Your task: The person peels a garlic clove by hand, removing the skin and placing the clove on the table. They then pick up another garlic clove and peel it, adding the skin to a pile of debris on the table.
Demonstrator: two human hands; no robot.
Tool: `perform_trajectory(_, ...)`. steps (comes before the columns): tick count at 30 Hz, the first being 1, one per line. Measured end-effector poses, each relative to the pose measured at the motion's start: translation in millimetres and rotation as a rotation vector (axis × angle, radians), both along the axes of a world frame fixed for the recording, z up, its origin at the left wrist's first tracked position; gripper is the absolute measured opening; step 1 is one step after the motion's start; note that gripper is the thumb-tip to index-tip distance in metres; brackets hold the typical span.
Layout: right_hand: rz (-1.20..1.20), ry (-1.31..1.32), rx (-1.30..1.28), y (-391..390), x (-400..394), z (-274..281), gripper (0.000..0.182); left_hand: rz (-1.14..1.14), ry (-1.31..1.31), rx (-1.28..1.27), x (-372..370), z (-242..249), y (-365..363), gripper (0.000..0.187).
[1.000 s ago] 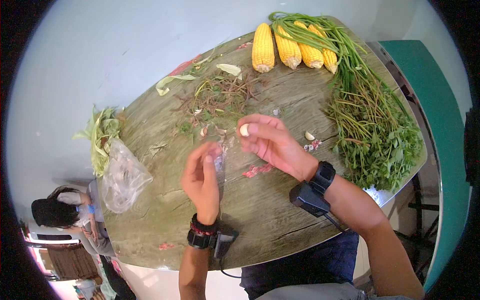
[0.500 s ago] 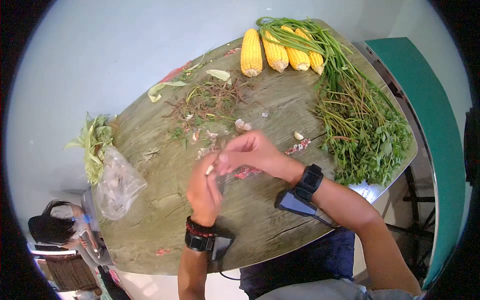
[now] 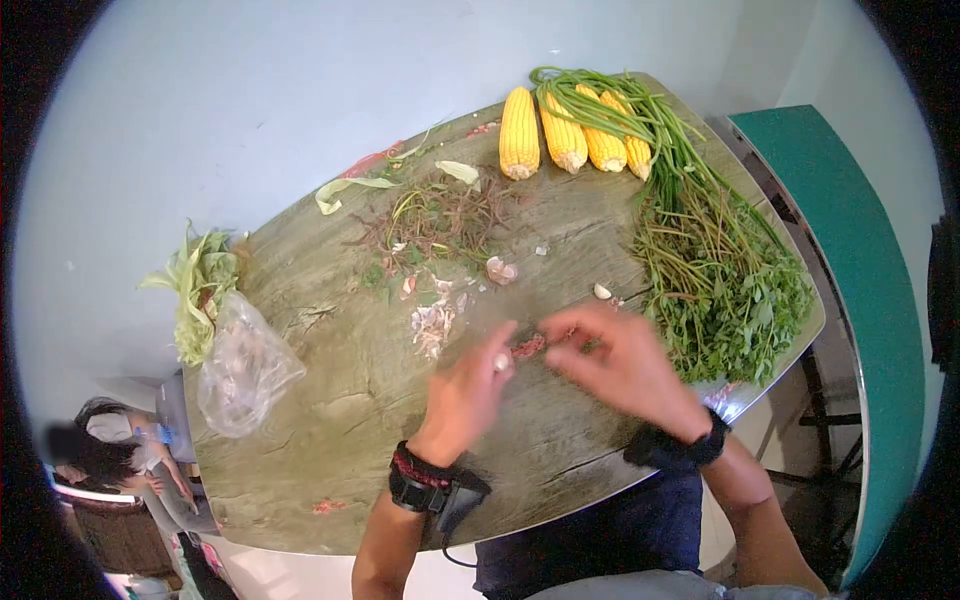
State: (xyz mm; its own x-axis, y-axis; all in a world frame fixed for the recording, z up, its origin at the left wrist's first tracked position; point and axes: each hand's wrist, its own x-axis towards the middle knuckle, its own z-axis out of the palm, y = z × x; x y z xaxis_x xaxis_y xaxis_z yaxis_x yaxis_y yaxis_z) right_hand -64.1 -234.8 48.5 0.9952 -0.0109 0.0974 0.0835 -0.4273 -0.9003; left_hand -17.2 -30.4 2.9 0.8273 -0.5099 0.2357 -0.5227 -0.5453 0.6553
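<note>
My left hand [image 3: 467, 390] holds a small pale garlic clove [image 3: 502, 363] at its fingertips, above the middle of the wooden table [image 3: 330, 400]. To its right, my right hand [image 3: 620, 362] is blurred by motion, with thumb and fingers apart and nothing visible between them. A peeled clove [image 3: 601, 291] lies on the table just beyond the right hand. White garlic skins [image 3: 432, 328] are piled beyond the left hand, and a larger piece of garlic [image 3: 501, 270] rests farther back.
Corn cobs [image 3: 519, 135] and long green stems [image 3: 665, 135] lie at the back, leafy greens [image 3: 740, 310] at the right. Plant scraps [image 3: 440, 215] are left of centre. A clear plastic bag [image 3: 245, 370] and pale leaves [image 3: 195, 290] sit at the left edge. A person [image 3: 110, 445] is beyond.
My hands, together before, are now apart. The right hand has moved right and slightly down; the left has moved right with the clove. The garlic skins show more fully.
</note>
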Motion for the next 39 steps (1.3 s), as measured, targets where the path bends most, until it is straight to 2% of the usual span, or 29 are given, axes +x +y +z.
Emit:
perform_trajectory(1,0.029,0.081,0.082,12,-11,6,0.020,-0.014,-0.005,0.060,-4,5,-3,0.032)
perform_trajectory(4,0.002,-0.110,0.075,33,-23,-24,0.024,-0.082,-0.005,0.132,-5,4,-4,0.035)
perform_trajectory(8,-0.023,0.042,0.165,36,-19,-35,0.020,-0.173,-0.119,0.213,-4,-9,2,0.039)
perform_trajectory(11,0.025,0.095,0.145,24,-6,-35,0.018,-0.180,-0.140,0.116,-5,-1,0,0.041)
perform_trajectory(13,0.010,0.131,0.153,17,0,-29,0.018,-0.099,-0.098,0.059,-5,-4,2,0.042)
perform_trajectory(16,-0.222,-0.076,-0.122,-11,14,-18,0.017,0.049,0.025,-0.062,-2,-4,4,0.041)
perform_trajectory(19,-0.343,-0.097,-0.391,-28,18,-7,0.018,0.146,0.111,-0.202,2,-3,2,0.037)
perform_trajectory(23,-0.351,-0.135,-0.320,-40,31,-25,0.018,0.155,0.116,-0.295,4,-2,2,0.033)
perform_trajectory(28,-0.338,-0.053,-0.296,-44,34,-27,0.018,0.126,0.043,-0.259,5,-4,4,0.027)
perform_trajectory(34,-0.269,-0.100,-0.337,-46,36,-35,0.027,0.129,-0.015,-0.236,6,-11,4,0.020)
perform_trajectory(39,-0.278,-0.035,-0.478,-42,33,-23,0.031,0.125,-0.012,-0.229,4,-8,3,0.017)
